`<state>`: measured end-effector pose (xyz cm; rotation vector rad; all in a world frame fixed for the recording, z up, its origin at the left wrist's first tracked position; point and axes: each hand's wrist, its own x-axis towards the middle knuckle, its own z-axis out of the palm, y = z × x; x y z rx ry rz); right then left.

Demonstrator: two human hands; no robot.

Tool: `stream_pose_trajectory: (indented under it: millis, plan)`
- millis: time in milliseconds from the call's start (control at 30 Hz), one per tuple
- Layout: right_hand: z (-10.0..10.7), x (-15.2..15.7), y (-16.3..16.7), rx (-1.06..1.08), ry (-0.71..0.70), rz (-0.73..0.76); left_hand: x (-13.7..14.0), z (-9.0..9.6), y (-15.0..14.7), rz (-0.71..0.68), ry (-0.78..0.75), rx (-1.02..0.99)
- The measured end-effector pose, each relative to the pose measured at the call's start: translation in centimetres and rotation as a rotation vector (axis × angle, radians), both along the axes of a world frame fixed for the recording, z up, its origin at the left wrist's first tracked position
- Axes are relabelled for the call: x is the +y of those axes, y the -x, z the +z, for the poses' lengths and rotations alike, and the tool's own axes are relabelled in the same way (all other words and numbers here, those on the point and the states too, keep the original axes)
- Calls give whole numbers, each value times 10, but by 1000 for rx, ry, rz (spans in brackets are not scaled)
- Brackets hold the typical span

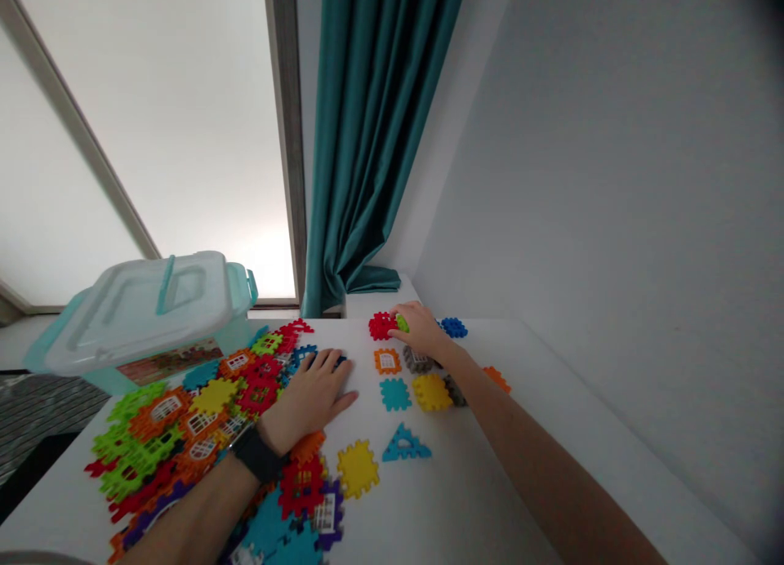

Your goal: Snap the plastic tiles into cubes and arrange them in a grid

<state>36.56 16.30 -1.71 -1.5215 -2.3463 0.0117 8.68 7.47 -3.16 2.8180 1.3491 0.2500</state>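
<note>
My left hand (315,389), with a dark watch on its wrist, lies with fingers spread at the right edge of a pile of interlocking plastic tiles. Blue tiles (303,355) show beside its fingertips. At the table's far side, my right hand (421,330) grips a green interlocking tile (402,322), mostly hidden by the fingers. A red tile (380,326) lies just left of it, and a blue tile (453,327) to its right. Nearer me are an orange window tile (387,361), a grey tile (417,361), a light-blue tile (395,394) and a yellow tile (432,393).
A light-blue triangular piece (405,444) and another yellow tile (358,469) lie on the white table (453,500). A lidded plastic box (153,304) stands behind the pile at left. A teal curtain (367,140) hangs beyond the table, beside the wall (612,222).
</note>
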Motion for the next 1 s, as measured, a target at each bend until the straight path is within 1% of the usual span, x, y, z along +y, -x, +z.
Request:
stream_pose_trajectory:
  millis: [400,733,1000]
  plan:
    - [-6,7,4,-18,58,-1,-3,3,-1,21,14,29]
    - [-6,6,3,-16,63,1,-2,5,-2,7,21,6]
    - [-6,4,4,-16,54,3,-1,3,-2,11,20,-1]
